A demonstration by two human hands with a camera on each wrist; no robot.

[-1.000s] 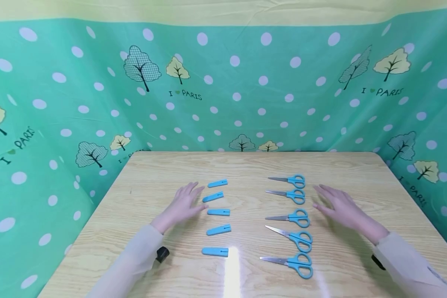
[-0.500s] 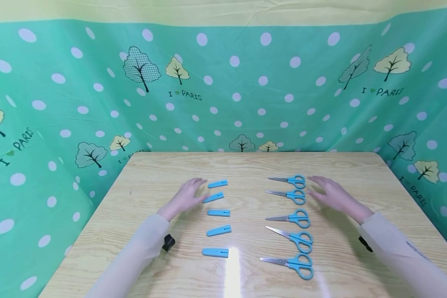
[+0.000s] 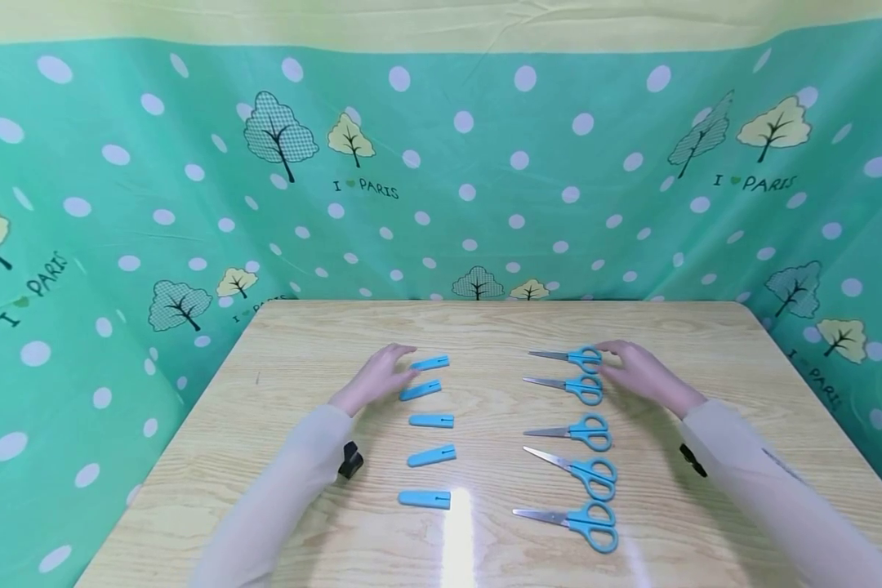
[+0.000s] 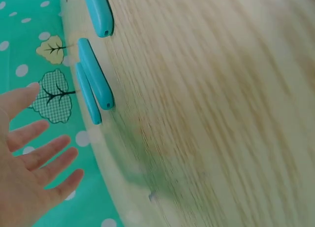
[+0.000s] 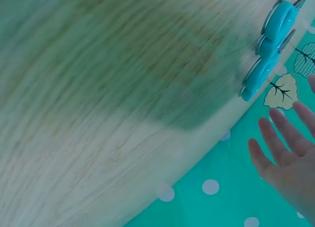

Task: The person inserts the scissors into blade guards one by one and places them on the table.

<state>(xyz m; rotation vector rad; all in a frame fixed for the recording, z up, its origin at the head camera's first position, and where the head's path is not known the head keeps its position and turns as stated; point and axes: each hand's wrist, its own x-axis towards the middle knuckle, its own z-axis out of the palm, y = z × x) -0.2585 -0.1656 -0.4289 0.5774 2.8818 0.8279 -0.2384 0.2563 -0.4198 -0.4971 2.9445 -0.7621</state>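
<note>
Five blue caps (image 3: 428, 420) lie in a column on the wooden table (image 3: 500, 327), well apart from five blue-handled scissors (image 3: 582, 430) whose blades point toward them. The left hand (image 3: 377, 380) is at the farthest cap (image 3: 435, 362), the right hand (image 3: 643, 376) at the handles of the farthest scissors (image 3: 576, 356) — whether either touches, I cannot tell. Both hands have fingers spread apart in the wrist views — neither grips anything. Behind hangs a green dotted cloth (image 3: 485, 220).
</note>
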